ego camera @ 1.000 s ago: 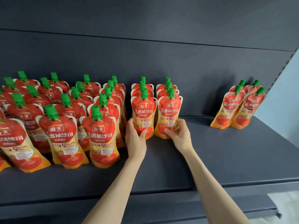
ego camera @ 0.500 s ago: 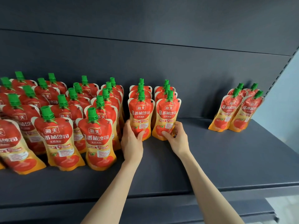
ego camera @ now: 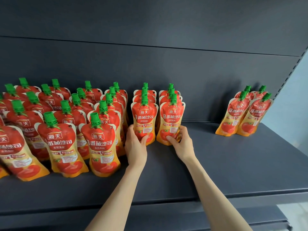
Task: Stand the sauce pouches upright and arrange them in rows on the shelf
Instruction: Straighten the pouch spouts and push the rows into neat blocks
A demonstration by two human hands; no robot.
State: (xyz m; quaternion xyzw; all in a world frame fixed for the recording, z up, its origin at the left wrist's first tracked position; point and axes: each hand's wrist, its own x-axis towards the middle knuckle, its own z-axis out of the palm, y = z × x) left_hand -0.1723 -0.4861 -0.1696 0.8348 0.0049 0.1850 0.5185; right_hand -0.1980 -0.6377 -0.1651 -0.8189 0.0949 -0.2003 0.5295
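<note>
Red and orange sauce pouches with green caps stand upright on a dark grey shelf (ego camera: 216, 164). Two short rows stand at the middle, each three deep. My left hand (ego camera: 135, 147) grips the base of the front pouch of the left row (ego camera: 144, 115). My right hand (ego camera: 182, 144) grips the base of the front pouch of the right row (ego camera: 172, 116). To the left, several longer rows of pouches (ego camera: 63, 130) fill the shelf. A separate small group of pouches (ego camera: 245, 114) stands at the far right, leaning slightly.
The shelf's dark back panel (ego camera: 166, 67) rises behind the pouches, and a perforated upright (ego camera: 290, 70) closes the right end. Bare shelf lies between the middle rows and the right group. A lower shelf edge (ego camera: 250, 219) shows beneath.
The view shifted slightly; the pouches appear a little further left and lower. Both hands stay on the bases of the two front middle pouches, with only small finger adjustments.
</note>
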